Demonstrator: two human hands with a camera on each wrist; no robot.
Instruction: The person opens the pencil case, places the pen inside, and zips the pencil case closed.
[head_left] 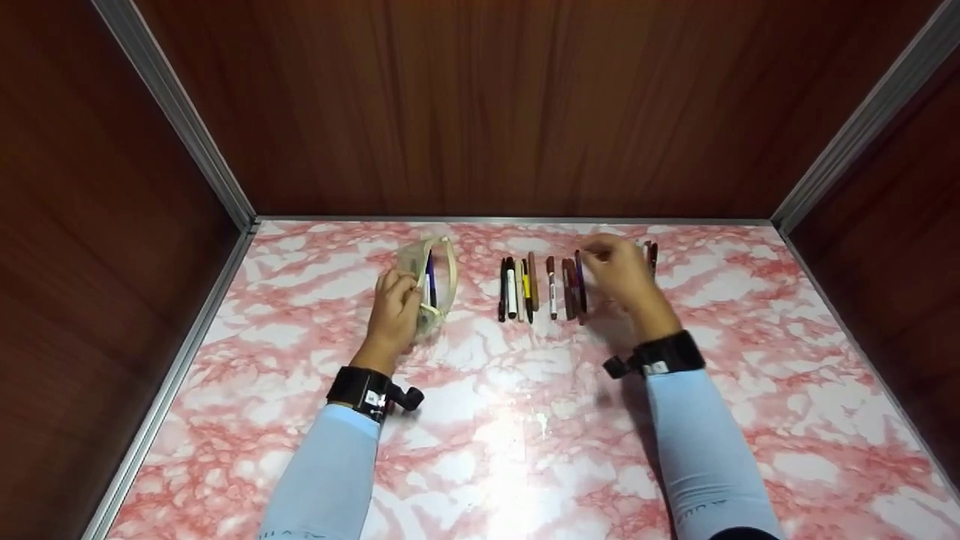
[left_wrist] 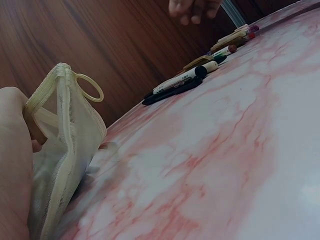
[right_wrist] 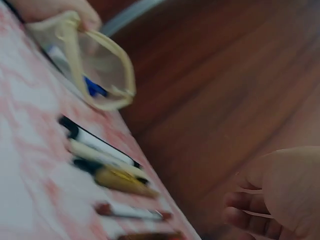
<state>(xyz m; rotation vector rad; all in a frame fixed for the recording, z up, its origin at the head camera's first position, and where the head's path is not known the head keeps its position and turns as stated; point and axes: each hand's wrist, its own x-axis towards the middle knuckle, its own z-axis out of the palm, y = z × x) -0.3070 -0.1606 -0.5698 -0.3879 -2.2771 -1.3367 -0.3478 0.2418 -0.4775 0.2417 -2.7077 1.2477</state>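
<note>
Where it gapes, yellowish pouch (left_wrist: 75, 150) seems sheer mesh.

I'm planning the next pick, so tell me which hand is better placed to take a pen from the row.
Probably the right hand: it hovers by the row of pens and looks empty, while the left hand, farther off, grips the mesh pouch.

Downward head, close wrist views (sharing pouch (left_wrist: 84, 132))
</note>
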